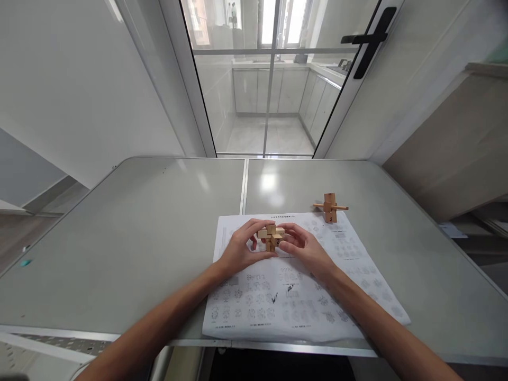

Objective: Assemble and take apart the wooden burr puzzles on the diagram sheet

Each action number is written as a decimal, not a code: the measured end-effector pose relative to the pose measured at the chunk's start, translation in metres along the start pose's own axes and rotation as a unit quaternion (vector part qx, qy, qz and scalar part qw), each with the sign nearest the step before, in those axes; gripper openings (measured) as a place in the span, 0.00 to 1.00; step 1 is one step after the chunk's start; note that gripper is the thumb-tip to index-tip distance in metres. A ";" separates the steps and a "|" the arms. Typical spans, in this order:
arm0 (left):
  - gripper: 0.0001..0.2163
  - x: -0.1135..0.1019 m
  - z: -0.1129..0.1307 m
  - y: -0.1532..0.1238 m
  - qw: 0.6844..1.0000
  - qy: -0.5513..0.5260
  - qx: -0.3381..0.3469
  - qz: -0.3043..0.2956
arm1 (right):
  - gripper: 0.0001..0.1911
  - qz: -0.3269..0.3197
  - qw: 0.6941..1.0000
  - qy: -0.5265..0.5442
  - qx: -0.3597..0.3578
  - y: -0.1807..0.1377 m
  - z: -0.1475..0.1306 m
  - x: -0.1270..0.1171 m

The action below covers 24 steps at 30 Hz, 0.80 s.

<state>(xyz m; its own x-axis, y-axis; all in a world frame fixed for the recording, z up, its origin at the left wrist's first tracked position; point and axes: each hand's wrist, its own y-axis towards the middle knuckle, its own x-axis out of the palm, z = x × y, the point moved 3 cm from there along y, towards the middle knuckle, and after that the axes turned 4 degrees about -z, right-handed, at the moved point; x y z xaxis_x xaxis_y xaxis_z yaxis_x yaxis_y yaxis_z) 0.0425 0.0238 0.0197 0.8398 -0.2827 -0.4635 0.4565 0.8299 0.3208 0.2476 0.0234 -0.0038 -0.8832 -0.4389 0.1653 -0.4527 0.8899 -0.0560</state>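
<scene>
Left fingers [257,223] clamped on wooden puzzle [270,230], above and below; right fingers [294,228] clamped on its right end.

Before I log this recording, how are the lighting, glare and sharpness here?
Head view: glare spots the table beyond the paper sheet; the window is washed out; the wooden puzzle between left hand and right hand looks fairly clear, though the sheet's small print is too faint to read; wide-angle distortion seems to stretch the edges.
</scene>
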 end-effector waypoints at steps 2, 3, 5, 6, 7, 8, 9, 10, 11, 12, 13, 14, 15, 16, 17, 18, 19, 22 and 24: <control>0.30 0.000 -0.001 -0.001 1.000 0.005 0.002 0.000 | 0.26 0.006 1.000 -0.001 0.001 0.000 -0.001 0.000; 0.30 0.001 -0.001 -0.001 1.000 0.008 0.004 -0.001 | 0.26 0.003 1.000 0.000 0.002 -0.001 -0.001 0.000; 0.30 0.002 -0.001 -0.002 1.000 0.014 0.009 -0.007 | 0.26 -0.010 1.000 0.004 0.005 -0.001 -0.002 0.002; 0.29 0.002 -0.001 -0.002 1.000 0.017 0.010 -0.011 | 0.25 -0.017 1.000 0.005 0.005 -0.001 -0.003 0.002; 0.29 0.003 0.000 -0.003 1.000 0.021 0.011 -0.015 | 0.25 -0.022 1.000 0.004 0.005 -0.001 -0.003 0.003; 0.28 0.004 0.000 -0.003 0.999 0.026 0.010 -0.017 | 0.25 -0.024 1.000 0.001 0.003 -0.001 -0.003 0.004; 0.28 0.004 0.001 -0.003 0.999 0.029 0.008 -0.018 | 0.26 -0.022 1.000 -0.004 0.001 -0.001 -0.003 0.004; 0.28 0.004 0.001 -0.003 0.999 0.030 0.006 -0.018 | 0.26 -0.020 1.000 -0.008 -0.004 -0.001 -0.003 0.004; 0.28 0.004 0.001 -0.003 0.999 0.028 0.004 -0.018 | 0.26 -0.017 1.000 -0.011 -0.009 -0.001 -0.003 0.005; 0.28 0.004 0.002 -0.003 1.000 0.023 0.001 -0.018 | 0.27 -0.014 1.000 -0.013 -0.016 -0.001 -0.003 0.005; 0.28 0.004 0.002 -0.003 1.000 0.014 -0.002 -0.017 | 0.28 -0.011 1.000 -0.017 -0.024 -0.001 -0.003 0.006; 0.28 0.004 0.001 -0.002 1.000 0.004 -0.006 -0.014 | 0.27 -0.008 0.999 -0.024 -0.032 -0.001 -0.003 0.006; 0.29 0.003 0.001 -0.002 1.000 -0.007 -0.011 -0.010 | 0.26 -0.003 0.999 -0.034 -0.040 -0.001 -0.003 0.007; 0.29 0.002 0.000 -0.001 1.000 -0.018 -0.018 -0.004 | 0.25 0.004 0.998 -0.047 -0.049 -0.001 -0.004 0.007; 0.30 0.002 0.000 -0.001 0.999 -0.029 -0.024 0.001 | 0.23 0.011 0.996 -0.061 -0.057 -0.001 -0.004 0.008; 0.30 0.002 -0.001 -0.001 0.999 -0.040 -0.030 0.004 | 0.22 0.017 0.995 -0.073 -0.064 -0.002 -0.005 0.008; 0.30 0.001 -0.001 -0.001 0.998 -0.050 -0.035 0.004 | 0.20 0.022 0.994 -0.085 -0.071 -0.002 -0.006 0.009; 0.31 0.001 -0.001 -0.001 0.997 -0.062 -0.036 -0.004 | 0.17 0.035 0.988 -0.123 -0.086 -0.004 -0.006 0.010; 0.31 0.001 0.001 0.000 0.999 -0.050 -0.022 -0.003 | 0.16 0.034 0.983 -0.151 -0.095 -0.004 -0.007 0.010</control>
<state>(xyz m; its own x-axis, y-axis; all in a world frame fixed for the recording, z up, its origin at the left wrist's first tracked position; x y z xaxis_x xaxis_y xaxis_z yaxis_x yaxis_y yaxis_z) 0.0434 0.0228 0.0198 0.8633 -0.3319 -0.3801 0.4498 0.8476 0.2814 0.2419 0.0162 0.0049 -0.9200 -0.3682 -0.1340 -0.3849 0.9133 0.1330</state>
